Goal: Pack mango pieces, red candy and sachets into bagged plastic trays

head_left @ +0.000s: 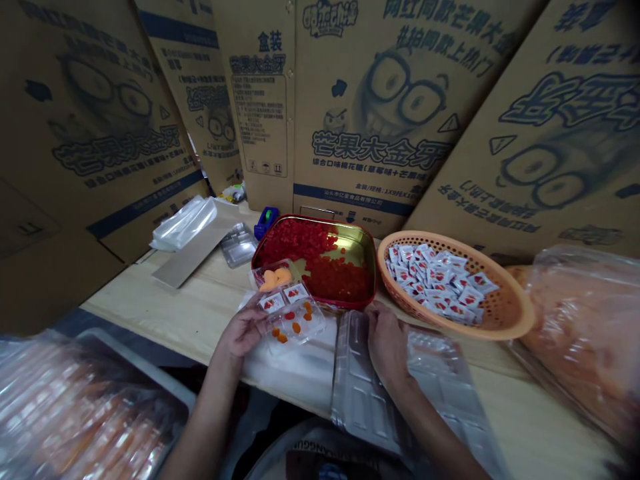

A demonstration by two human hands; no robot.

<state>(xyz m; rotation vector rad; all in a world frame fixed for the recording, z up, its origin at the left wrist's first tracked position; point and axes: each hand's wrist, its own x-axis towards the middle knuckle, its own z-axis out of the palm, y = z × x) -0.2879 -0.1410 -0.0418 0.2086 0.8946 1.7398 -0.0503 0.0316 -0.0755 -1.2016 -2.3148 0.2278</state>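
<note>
Tray (293, 313) at left hand (243, 331) fingers (261, 319), seemingly gripped

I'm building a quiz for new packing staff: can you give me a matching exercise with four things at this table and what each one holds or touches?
Column one:
1. left hand
2. right hand
3. orange basket
4. red tin

Column two:
A. holds white sachets
B. holds red candies
C. rests on the stack of empty clear trays
D. grips the filled clear tray

Pairs: 1-D, 2-C, 3-A, 4-B
</note>
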